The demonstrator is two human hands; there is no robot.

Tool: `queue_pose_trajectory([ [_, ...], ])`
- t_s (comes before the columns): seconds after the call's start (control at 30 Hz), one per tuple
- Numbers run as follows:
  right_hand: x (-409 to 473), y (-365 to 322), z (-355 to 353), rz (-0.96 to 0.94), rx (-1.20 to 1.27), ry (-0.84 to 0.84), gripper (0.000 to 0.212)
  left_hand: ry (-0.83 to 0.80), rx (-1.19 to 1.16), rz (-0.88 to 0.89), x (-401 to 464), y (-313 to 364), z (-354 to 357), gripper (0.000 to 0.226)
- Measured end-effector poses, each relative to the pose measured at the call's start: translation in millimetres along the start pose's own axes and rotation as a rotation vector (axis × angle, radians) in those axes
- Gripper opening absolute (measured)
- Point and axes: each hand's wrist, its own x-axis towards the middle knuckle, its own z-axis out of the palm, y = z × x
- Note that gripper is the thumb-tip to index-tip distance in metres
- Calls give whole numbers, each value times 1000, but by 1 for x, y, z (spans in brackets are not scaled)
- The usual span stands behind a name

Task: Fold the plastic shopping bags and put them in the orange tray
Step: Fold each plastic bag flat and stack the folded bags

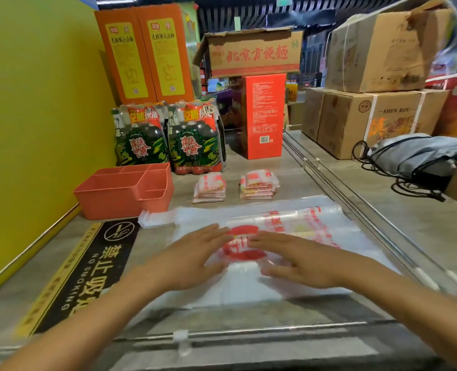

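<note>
A clear plastic shopping bag (313,231) with red print lies spread flat on the grey counter. My left hand (192,253) and my right hand (296,261) press on it side by side, fingers straight, palms down, over the red logo. The orange tray (120,199), with several compartments, stands behind the bag to the left against the yellow wall. Two stacks of folded bags (210,187) (258,184) sit on the counter behind the spread bag. The bag's handles (155,219) stick out to the left near the tray.
Two shrink-wrapped bottle packs (168,137) and a red carton (263,116) stand behind the stacks. Cardboard boxes (369,119) and a grey drawstring bag (420,156) fill the right side. A no-smoking sticker (93,266) lies on the counter at left. Metal rails (329,172) run along the right.
</note>
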Motion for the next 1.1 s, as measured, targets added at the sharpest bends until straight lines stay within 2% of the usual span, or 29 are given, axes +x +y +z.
queue_pose_trajectory([
  [0.17,-22,-17,15,8,25,-80,57,2,-160,62,-41,10,13,61],
  [0.4,-27,-25,25,74,15,-110,66,-88,-295,22,-56,7,31,67],
  [0.6,-21,-25,33,48,-50,-13,54,43,-334,4,-56,6,39,52],
  [0.8,-20,-20,35,19,14,22,43,106,-430,6,-61,9,36,33],
  [0.93,-23,-17,37,46,84,23,47,145,-441,-26,-63,10,35,31],
  [1.1,-29,-20,34,107,78,163,37,254,-393,-72,-66,15,35,35],
])
